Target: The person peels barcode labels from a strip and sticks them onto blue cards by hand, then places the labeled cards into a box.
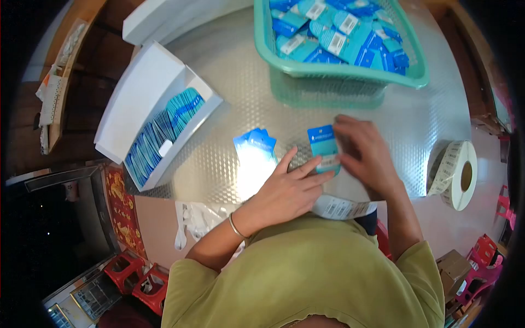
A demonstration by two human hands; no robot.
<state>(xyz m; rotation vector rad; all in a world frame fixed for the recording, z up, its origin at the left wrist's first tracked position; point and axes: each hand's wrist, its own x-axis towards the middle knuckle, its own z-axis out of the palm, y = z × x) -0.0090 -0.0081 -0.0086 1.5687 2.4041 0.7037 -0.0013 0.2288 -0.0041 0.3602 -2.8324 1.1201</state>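
Note:
A blue and teal card [324,143] with a white barcode label on its lower half lies on the metal table. My left hand [290,190] rests palm down, its outstretched fingers touching the card's lower left part. By the card's right edge is my right hand [369,156], slightly blurred, thumb and forefinger apart. Left of them, several blue cards [255,143] form a loose pile washed out by glare. A strip of barcode labels [343,208] curls over the table's front edge, just below my hands.
A green plastic basket [342,70] heaped with blue cards stands at the back. An open white box [188,156] at the left holds a packed row of cards. At the right table edge sits a label roll [464,175]. Red stools [147,287] stand on the floor.

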